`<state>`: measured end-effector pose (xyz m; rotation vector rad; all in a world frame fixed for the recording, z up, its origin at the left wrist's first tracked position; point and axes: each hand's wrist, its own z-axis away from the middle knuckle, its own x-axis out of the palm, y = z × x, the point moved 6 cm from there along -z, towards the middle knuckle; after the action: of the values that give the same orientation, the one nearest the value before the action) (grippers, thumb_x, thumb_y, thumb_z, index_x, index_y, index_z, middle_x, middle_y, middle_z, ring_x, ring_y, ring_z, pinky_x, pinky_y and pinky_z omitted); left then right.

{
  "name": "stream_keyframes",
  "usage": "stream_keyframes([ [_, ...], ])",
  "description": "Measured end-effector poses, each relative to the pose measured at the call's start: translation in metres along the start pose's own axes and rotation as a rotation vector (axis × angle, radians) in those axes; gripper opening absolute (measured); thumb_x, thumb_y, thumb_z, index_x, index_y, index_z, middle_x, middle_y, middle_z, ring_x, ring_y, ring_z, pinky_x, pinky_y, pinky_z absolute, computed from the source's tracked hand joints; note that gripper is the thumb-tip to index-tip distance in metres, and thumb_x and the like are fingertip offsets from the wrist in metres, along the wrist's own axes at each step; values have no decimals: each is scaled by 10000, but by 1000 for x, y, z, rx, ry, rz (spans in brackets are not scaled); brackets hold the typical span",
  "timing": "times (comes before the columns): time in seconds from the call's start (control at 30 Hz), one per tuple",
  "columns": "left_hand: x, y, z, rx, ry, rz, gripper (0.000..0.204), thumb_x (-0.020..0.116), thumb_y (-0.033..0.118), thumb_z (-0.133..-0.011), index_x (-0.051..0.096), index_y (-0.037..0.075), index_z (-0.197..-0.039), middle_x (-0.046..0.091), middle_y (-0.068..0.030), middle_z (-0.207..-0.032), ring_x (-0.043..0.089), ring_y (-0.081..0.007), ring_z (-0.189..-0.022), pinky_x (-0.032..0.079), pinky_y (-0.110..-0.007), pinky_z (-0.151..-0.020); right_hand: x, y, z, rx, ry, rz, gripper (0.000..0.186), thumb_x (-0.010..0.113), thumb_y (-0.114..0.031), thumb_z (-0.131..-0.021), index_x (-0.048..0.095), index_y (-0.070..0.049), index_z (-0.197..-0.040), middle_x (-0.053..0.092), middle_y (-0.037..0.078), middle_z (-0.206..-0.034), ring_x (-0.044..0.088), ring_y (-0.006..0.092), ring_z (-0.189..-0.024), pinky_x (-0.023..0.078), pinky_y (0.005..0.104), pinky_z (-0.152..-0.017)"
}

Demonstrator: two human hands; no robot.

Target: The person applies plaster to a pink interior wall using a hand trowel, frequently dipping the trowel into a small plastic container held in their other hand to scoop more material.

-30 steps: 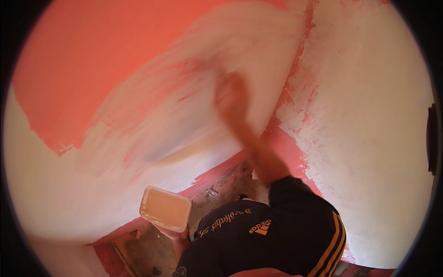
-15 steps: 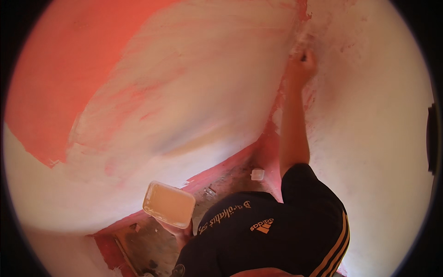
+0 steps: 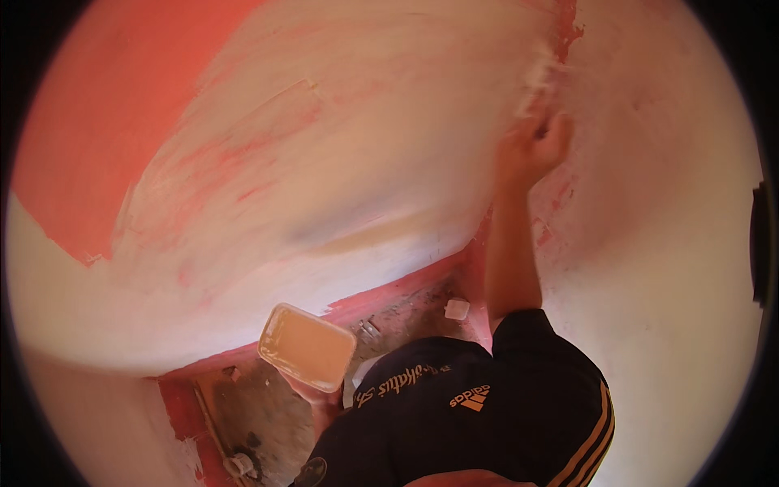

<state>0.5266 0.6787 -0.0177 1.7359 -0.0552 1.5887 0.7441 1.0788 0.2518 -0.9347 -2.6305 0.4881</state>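
My left hand grips a rectangular plastic tub from underneath, its fingers mostly hidden below it. A smooth peach-beige mass shows inside the tub, with pale smears round the rim. My right arm reaches up to the corner where two walls meet. There my right hand is closed round a tool with a blurred whitish end, which lies against the corner. Motion smears this tool, so I cannot tell its kind. Beside it, red strips show along the corner line.
The left wall is pale with red streaks and a solid red area at upper left. A red band runs along its foot. On the dirty floor lie a small white container and a small metal object.
My right hand has moved down along the corner, its tool staying near the wall. The tub in my left hand has shifted slightly up and right in view. The whole view has shifted a little.
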Motion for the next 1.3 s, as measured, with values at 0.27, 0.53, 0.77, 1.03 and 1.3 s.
stream_keyframes([
  [0.27,-7,79,-29,-21,37,38,590,373,585,-1048,529,112,-1365,621,-50,-1253,623,-234,-1116,550,-400,-907,49,-120,41,-86,-145,-122,286,684,-7,-876,719,14,-1159,570,111,-916,586,231,-798,505,326,-669],
  [0.53,-84,219,-36,-23,-71,155,560,413,555,-1043,508,127,-1392,591,-57,-1323,598,-250,-1182,519,-449,-982,43,-446,215,-77,-425,-692,616,738,-14,-746,605,-10,-1348,670,168,-1230,622,325,-998,515,423,-849],
  [0.77,-158,408,-59,14,-25,33,543,420,550,-1046,514,138,-1388,596,-39,-1301,594,-228,-1176,513,-418,-989,19,-604,300,-15,-435,-944,367,668,-7,-848,654,22,-1213,641,176,-1010,637,349,-912,518,423,-780],
  [1.03,-262,498,-84,-82,-122,146,552,433,554,-1040,524,128,-1378,599,-35,-1299,592,-224,-1174,509,-414,-996,31,-469,219,167,-126,-67,180,565,-60,-945,701,3,-1046,662,130,-981,645,239,-859,529,345,-734],
  [1.3,-306,572,-114,-79,-166,-78,547,404,532,-1049,504,124,-1400,596,-39,-1312,597,-227,-1175,518,-425,-988,28,-781,428,8,-499,-667,447,692,47,-813,688,-57,-1248,686,178,-1113,641,320,-1046,524,403,-830],
])
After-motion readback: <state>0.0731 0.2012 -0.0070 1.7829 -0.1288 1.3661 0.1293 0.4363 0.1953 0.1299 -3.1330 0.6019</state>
